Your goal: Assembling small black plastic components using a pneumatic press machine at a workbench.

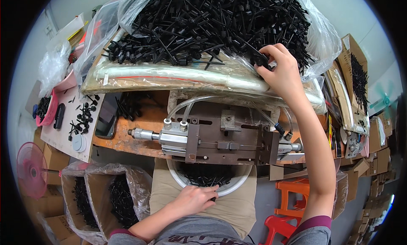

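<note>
My right hand [280, 71] reaches to the front edge of a big pile of black plastic parts [220, 24], thin stems with thicker heads. Its thumb and fingers pinch one black plastic part [261, 60] there. Low in front of me, my left hand [193, 200] is curled at the rim of a white basket [178, 179] holding more black parts [207, 173]. A small dark bit shows at its fingertips; what it is cannot be made out. Between my hands stands a pneumatic clamping fixture [229, 137] with a silver cylinder [174, 140] and clear air hoses [199, 98].
A phone [107, 121], loose black parts [82, 117] and a pink basket [50, 111] lie at the left. Plastic-lined boxes [99, 194] stand on the floor below. Red stools [282, 228] are at the lower right, with a carton of parts [354, 71] beyond.
</note>
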A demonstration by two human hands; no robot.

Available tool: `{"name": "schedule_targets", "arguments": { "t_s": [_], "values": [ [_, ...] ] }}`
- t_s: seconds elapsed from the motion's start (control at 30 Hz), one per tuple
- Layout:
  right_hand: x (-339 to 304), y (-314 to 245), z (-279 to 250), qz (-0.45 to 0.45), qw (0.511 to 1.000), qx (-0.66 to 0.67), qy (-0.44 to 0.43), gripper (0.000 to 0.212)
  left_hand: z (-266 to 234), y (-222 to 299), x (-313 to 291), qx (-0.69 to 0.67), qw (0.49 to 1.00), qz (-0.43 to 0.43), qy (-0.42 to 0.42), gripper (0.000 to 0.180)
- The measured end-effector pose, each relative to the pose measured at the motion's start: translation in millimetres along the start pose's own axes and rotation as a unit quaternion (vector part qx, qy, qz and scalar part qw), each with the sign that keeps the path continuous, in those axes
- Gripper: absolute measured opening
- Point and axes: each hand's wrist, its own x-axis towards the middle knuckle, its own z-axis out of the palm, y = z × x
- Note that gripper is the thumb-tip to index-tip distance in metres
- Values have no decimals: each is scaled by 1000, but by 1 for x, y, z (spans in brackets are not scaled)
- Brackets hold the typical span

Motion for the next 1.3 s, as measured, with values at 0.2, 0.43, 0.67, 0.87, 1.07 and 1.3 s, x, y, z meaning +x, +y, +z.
{"name": "schedule_targets", "arguments": {
  "t_s": [0.2,0.43,0.67,0.87,1.07,1.3],
  "values": [
    [0,-6,-22,74,985,151,-49,44,4,-5,3,-25,1000,-14,4,21],
    [-2,7,-48,-16,995,54,-84,40,7,-9,3,-11,1000,-19,7,23],
    [1,9,-20,-224,965,-134,-34,51,12,-8,5,-6,1000,-12,-12,24],
    [10,-3,-6,-203,973,-90,-64,38,16,-9,1,5,1000,-7,3,22],
    [13,4,-1,-181,980,-78,-9,49,19,-12,1,5,1000,-6,-3,22],
    [20,-7,-2,-87,994,9,-72,50,26,-17,5,53,999,3,12,22]
  ]
}}
